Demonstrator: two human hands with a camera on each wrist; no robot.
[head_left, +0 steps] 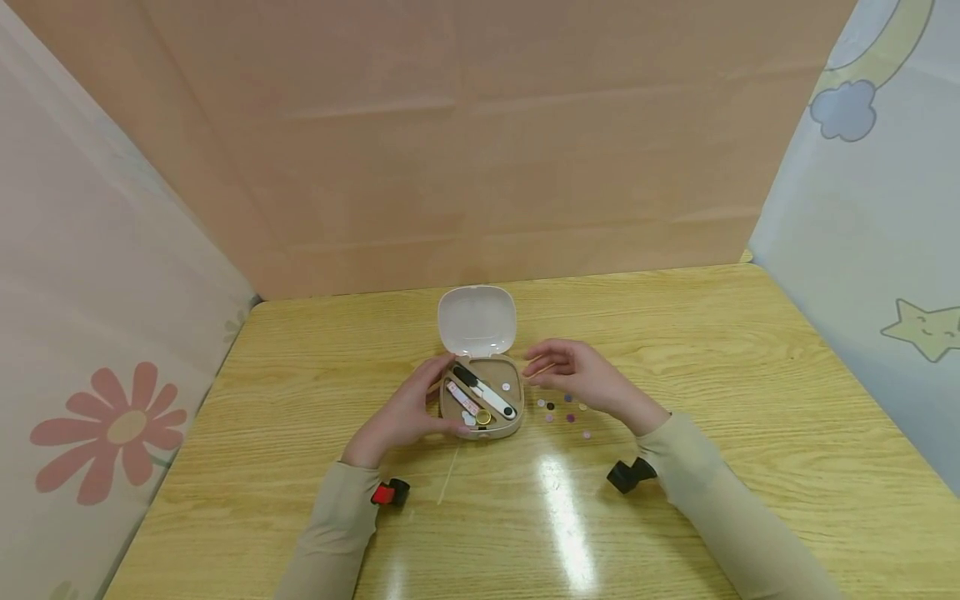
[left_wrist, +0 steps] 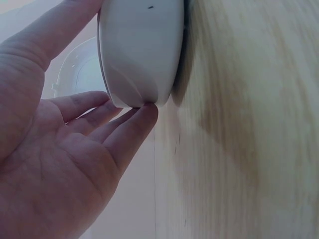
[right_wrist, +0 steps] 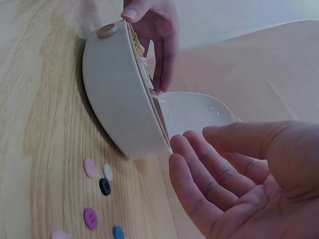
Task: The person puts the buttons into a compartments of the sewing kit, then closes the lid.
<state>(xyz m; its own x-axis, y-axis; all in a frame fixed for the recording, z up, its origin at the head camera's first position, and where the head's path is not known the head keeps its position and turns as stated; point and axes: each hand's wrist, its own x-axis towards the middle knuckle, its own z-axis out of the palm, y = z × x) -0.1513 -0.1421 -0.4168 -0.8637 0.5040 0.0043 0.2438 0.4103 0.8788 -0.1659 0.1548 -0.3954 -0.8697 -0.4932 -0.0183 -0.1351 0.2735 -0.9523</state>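
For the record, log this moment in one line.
left fingers: gripping open case | right fingers: beside case, nothing visibly held | several buttons: on table

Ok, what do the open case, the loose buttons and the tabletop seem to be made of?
Case: probably hard plastic, smooth with a soft sheen; its lid shows small bright glints.
Buttons: likely plastic, evenly coloured, small holes visible on some.
Tabletop: wood-look, glossy, with grain streaks and a bright reflection; real wood or laminate, I cannot tell.

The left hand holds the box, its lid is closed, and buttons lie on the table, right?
Not quite: the lid is open, as the head view shows. The left hand does hold the box, and buttons do lie on the table.
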